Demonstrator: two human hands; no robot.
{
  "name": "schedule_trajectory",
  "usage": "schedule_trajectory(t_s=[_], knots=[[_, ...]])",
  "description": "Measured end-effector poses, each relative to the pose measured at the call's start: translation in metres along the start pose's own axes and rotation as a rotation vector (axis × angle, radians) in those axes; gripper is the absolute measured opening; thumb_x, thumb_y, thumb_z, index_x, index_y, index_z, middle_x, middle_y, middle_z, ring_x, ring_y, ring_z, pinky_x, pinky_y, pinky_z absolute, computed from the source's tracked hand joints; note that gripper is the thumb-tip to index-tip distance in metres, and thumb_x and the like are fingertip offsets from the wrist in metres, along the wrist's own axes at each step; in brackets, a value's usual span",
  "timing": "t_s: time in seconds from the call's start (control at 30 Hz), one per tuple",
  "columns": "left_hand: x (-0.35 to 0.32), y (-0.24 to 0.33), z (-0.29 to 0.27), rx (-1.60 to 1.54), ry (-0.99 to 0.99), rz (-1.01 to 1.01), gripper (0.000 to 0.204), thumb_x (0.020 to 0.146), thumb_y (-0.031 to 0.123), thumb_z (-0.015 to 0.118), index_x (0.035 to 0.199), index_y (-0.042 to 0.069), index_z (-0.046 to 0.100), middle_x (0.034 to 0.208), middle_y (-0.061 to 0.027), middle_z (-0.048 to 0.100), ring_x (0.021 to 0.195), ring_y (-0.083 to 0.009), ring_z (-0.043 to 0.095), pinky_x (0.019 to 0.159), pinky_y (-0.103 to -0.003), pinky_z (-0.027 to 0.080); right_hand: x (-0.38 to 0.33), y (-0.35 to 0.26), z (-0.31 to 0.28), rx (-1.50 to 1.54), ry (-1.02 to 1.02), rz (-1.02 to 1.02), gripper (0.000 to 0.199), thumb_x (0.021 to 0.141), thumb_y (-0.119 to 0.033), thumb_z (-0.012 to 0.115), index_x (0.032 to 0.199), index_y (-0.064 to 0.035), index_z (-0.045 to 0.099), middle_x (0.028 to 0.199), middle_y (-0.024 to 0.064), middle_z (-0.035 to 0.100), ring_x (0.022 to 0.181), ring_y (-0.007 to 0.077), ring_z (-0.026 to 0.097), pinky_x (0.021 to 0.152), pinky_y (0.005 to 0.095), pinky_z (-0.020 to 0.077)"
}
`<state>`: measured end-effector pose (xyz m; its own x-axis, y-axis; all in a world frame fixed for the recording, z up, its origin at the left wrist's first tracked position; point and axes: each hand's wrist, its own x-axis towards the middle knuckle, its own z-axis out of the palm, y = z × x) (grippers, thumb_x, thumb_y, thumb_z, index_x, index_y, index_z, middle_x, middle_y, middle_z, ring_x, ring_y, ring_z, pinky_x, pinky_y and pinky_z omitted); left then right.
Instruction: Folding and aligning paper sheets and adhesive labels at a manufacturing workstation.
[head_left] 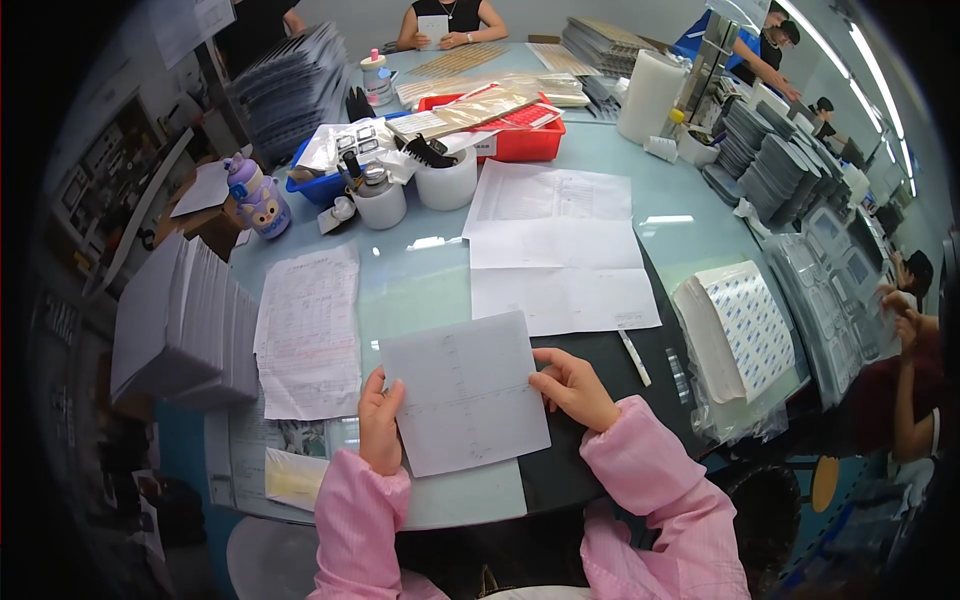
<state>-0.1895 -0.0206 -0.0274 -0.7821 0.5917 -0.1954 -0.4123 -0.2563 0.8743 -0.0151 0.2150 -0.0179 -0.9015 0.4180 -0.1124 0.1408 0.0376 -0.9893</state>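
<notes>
A white square sheet (465, 425) with faint crossing lines and small marks is held up over the near side of the table, slightly tilted. My left hand (381, 420) grips its left edge, thumb in front and fingers mostly behind. On the right edge, my right hand (575, 388) pinches the sheet between thumb and fingers. Beyond it lies a large creased paper (560, 255) with printed tables. To the left of my left hand rests a printed form (310, 330) with handwriting. A white strip-like stick (635, 358) lies right of my right hand.
A stack of white sheets (180, 320) stands at left, near a purple bottle (258, 198). A pack of blue-patterned white sheets (735, 330) lies right. Farther back are a red bin (520, 145), a blue bin (305, 187), and grey trays (775, 160). Other people sit around.
</notes>
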Motion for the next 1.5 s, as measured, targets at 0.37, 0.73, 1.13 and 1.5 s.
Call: schedule_trajectory(t_s=[0.37, 0.73, 1.13, 1.5], knots=[[0.0, -0.001, 0.0, 0.049, -0.002, -0.011, 0.033, 0.101, 0.01, 0.051, 0.132, 0.001, 0.05, 0.116, -0.0104, 0.066, 0.102, -0.0168, 0.065, 0.091, -0.03, 0.052, 0.001, 0.002, -0.003, -0.016, -0.026, 0.028, 0.031, 0.098, -0.01, 0.06, 0.126, 0.0008, 0.057, 0.078, 0.0015, 0.066, 0.065, 0.0056, 0.059, 0.053, 0.0202, 0.0446], [-0.002, 0.002, -0.002, -0.027, 0.016, 0.02, 0.033, 0.101, 0.01, 0.052, 0.132, 0.001, 0.049, 0.119, -0.0093, 0.065, 0.105, -0.0154, 0.063, 0.092, -0.029, 0.049, 0.001, 0.01, -0.015, -1.093, 0.333, -0.4, 0.042, 0.093, -0.021, 0.064, 0.13, -0.0039, 0.058, 0.139, 0.0144, 0.056, 0.136, 0.0358, 0.045, 0.112, 0.0482, 0.034], [0.001, 0.003, 0.001, -0.046, -0.005, 0.012, 0.031, 0.102, 0.011, 0.05, 0.132, 0.002, 0.049, 0.116, -0.0095, 0.066, 0.104, -0.0145, 0.063, 0.09, -0.029, 0.051, -0.003, 0.004, -0.006, -0.181, 0.189, -0.168, 0.032, 0.099, -0.012, 0.058, 0.128, 0.0022, 0.058, 0.107, 0.0109, 0.072, 0.091, 0.0181, 0.069, 0.074, 0.029, 0.0533], [-0.002, 0.006, 0.003, -0.035, -0.044, -0.003, 0.028, 0.104, 0.016, 0.049, 0.13, 0.004, 0.051, 0.111, -0.0073, 0.068, 0.095, -0.0116, 0.066, 0.083, -0.026, 0.054, 0.0, 0.005, -0.006, 0.108, -0.067, 0.041, 0.02, 0.099, -0.013, 0.06, 0.114, 0.0006, 0.061, 0.087, 0.0048, 0.07, 0.069, 0.0087, 0.065, 0.055, 0.0214, 0.0494]])
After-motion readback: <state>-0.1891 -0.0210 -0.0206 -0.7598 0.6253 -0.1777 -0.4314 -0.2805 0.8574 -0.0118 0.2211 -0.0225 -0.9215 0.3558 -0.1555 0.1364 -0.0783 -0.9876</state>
